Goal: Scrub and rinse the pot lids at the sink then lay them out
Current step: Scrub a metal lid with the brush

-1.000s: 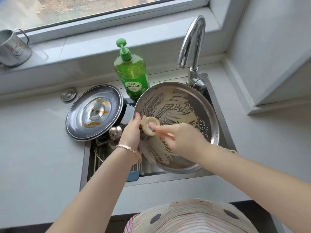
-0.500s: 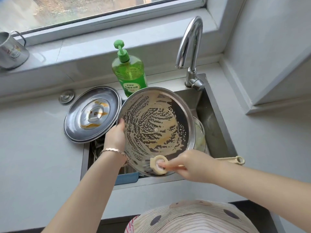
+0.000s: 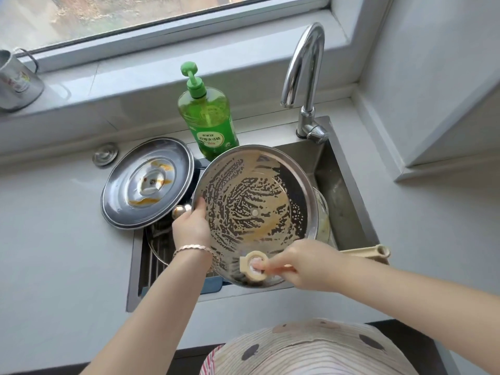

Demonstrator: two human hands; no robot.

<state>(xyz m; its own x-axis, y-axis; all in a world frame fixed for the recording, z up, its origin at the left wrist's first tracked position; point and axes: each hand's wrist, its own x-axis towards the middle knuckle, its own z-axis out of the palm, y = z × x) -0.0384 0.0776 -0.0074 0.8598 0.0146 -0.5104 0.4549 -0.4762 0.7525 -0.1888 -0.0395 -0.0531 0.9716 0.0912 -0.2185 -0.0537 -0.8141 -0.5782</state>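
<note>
A large steel pot lid (image 3: 254, 209) is tilted over the sink (image 3: 349, 209), its soapy underside facing me. My left hand (image 3: 190, 226) grips its left rim. My right hand (image 3: 305, 263) holds a beige long-handled scrub brush (image 3: 254, 269), with the round head pressed on the lid's lower edge. A second steel lid (image 3: 147, 182), streaked with orange residue, lies underside up at the sink's left corner. Below it in the sink shows a further lid with a shiny knob (image 3: 180, 211).
A green dish soap bottle (image 3: 207, 117) stands behind the sink, a chrome faucet (image 3: 305, 77) at the back right. A steel mug (image 3: 16, 82) sits on the windowsill and a round metal plug (image 3: 105, 154) on the grey counter. A blue item (image 3: 213, 284) lies at the sink's front.
The lid shifted left and turned flatter toward me. My right hand moved the brush from the lid's upper left down to its lower edge, where it stays.
</note>
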